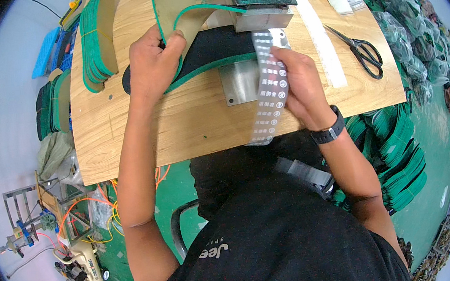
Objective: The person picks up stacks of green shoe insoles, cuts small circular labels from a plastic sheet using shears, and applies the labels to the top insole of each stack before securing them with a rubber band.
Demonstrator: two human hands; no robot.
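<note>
My left hand is closed, thumb over fingers, on a tan-faced insole with a green edge, bent back at the table's far side. Beneath it a black-faced insole with a green rim reaches right toward the metal block of a press. My right hand pinches a translucent strip of white printed labels along its right edge. The strip's upper end lies at the block, over the black insole's tip; its lower end hangs at the table's front edge. Below the press sits a metal plate, partly covered.
Black-handled scissors and a white ruler-like strip lie right on the wooden table. A banded insole stack stands at left. Green insole piles and bagged bundles fill the right. Orange hoses run below left.
</note>
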